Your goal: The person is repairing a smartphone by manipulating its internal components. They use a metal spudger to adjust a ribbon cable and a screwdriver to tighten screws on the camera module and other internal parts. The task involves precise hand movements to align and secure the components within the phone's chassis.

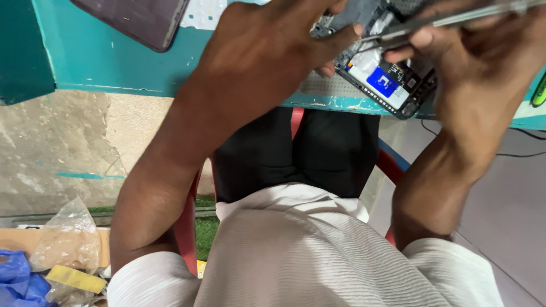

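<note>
My left hand (267,51) has its grip closed on the open phone (381,74), holding it up over the edge of the teal surface (114,62). My right hand (483,62) pinches the thin metal tweezers (455,18) shut, with the tips touching the phone's insides.

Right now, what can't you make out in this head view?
- Opened phone: upper part hidden by both hands and cut by the top edge.
- Tweezers: motion-blurred; the tips and what they touch are unclear.
- Right hand: blurred, finger grip unclear.
- Left hand: fingertips hidden behind the phone.
- Dark flat panel on the teal table: cut by the top edge.
- Green thing: cut by the right edge.
</note>
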